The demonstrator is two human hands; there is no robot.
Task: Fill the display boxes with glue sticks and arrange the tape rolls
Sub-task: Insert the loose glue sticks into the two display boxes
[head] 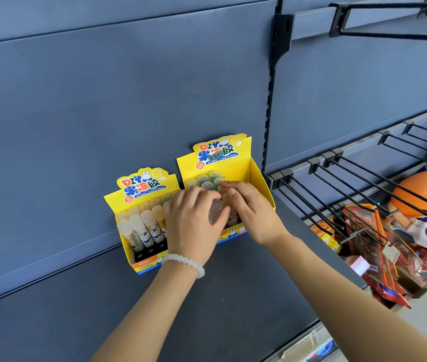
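Two yellow display boxes stand side by side on a grey-blue shelf. The left box (139,202) holds several clear-capped glue sticks (139,226). The right, taller box (256,178) has several glue sticks (203,181) along its back left and bare room on its right side. My left hand (191,223), with a white bead bracelet on the wrist, is closed around a translucent glue stick (215,212) at the front of the right box. My right hand (246,207) touches the same stick from the right, fingers over the box. No tape rolls are in view.
The grey-blue shelf (233,296) runs toward me below the boxes. To the right, black metal peg hooks (358,184) stick out from the wall panel. Below them hang packaged goods (379,246), beside an orange round-headed toy (426,194).
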